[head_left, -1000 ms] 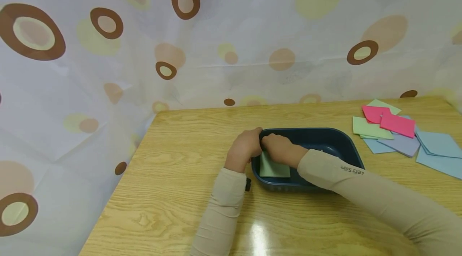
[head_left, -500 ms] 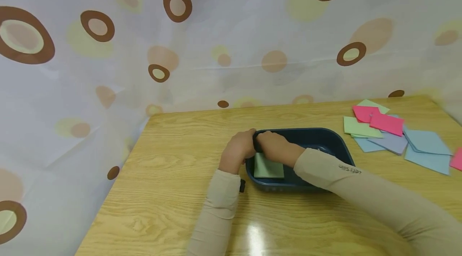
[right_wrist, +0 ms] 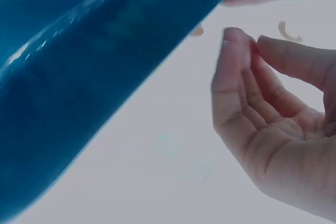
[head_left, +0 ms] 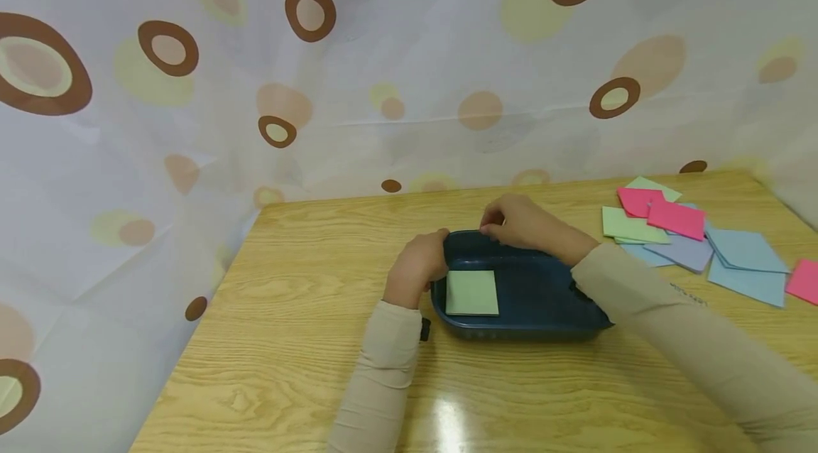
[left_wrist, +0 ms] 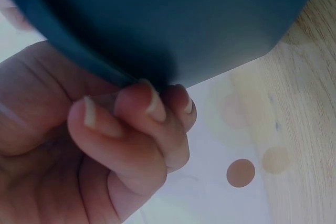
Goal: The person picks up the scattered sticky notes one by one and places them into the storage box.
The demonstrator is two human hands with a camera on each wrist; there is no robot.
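Observation:
A dark blue plastic tub point(head_left: 537, 290) stands on the wooden table with a square of light green sticky notes point(head_left: 472, 292) lying flat at the left end of its floor. My left hand point(head_left: 417, 265) grips the tub's left end. In the left wrist view, the fingers point(left_wrist: 142, 145) curl against the outside of the wall, just below the rim. Over the tub's far rim is my right hand point(head_left: 527, 226), its thumb meeting the fingertips. Nothing shows between them in the right wrist view, where the hand point(right_wrist: 273, 124) is apart from the tub wall.
To the right of the tub lie scattered sticky notes: green ones point(head_left: 633, 226), pink ones point(head_left: 677, 219), purple ones point(head_left: 684, 252) and blue ones point(head_left: 748, 250). Another pink note point(head_left: 804, 281) sits at the right image edge. A patterned sheet point(head_left: 358, 84) hangs behind the table point(head_left: 287, 339).
My right hand has come up out of the tub's left end and moved right, over the far rim, uncovering the green notes. The left hand keeps its grip. The head view has shifted slightly.

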